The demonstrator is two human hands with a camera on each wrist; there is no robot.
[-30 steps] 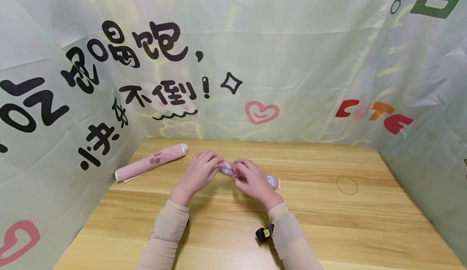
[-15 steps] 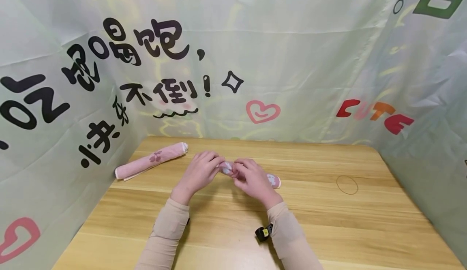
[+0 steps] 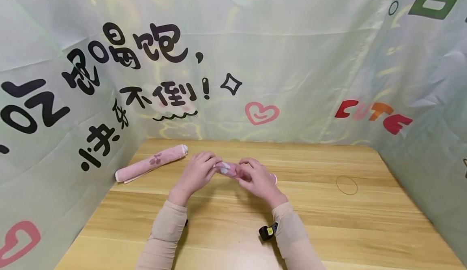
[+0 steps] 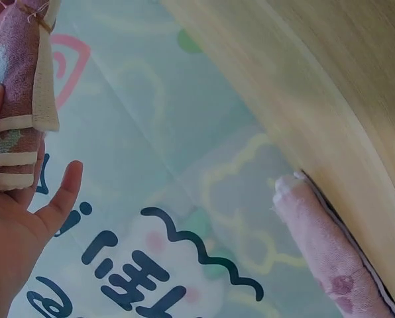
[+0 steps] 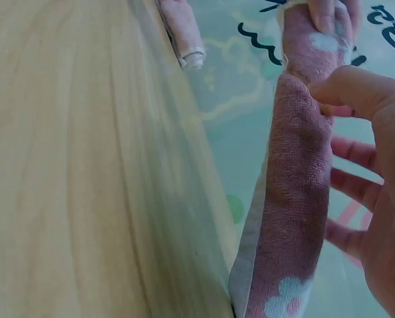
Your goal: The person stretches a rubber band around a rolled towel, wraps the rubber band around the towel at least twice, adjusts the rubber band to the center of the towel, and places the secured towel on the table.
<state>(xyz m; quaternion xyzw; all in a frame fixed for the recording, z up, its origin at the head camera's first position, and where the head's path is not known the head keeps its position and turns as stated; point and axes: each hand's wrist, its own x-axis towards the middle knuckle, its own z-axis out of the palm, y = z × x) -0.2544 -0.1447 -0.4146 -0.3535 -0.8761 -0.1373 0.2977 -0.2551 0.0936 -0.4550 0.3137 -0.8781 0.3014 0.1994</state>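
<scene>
The rolled pink towel (image 3: 233,169) is held a little above the middle of the wooden table (image 3: 328,221), between both hands. It is a tight roll with white flower marks and a cream border, and it lies almost level from left to right. The left hand (image 3: 197,173) grips its left end with curled fingers; in the left wrist view the palm is under the roll (image 4: 15,106) and the little finger stands free beside it. The right hand (image 3: 260,179) closes around the right part of the roll, with the thumb pressed on top of the cloth (image 5: 297,199) and the other fingers behind it. The two hands are close together, almost touching over the roll. Whether a thin band sits around the roll's end I cannot tell clearly.

A second rolled pink towel (image 3: 151,162) lies on the table at the far left, touching the printed backdrop (image 3: 292,59). A thin rubber band (image 3: 347,185) lies flat on the table, well apart to the right. The person wears beige sleeves (image 3: 164,233).
</scene>
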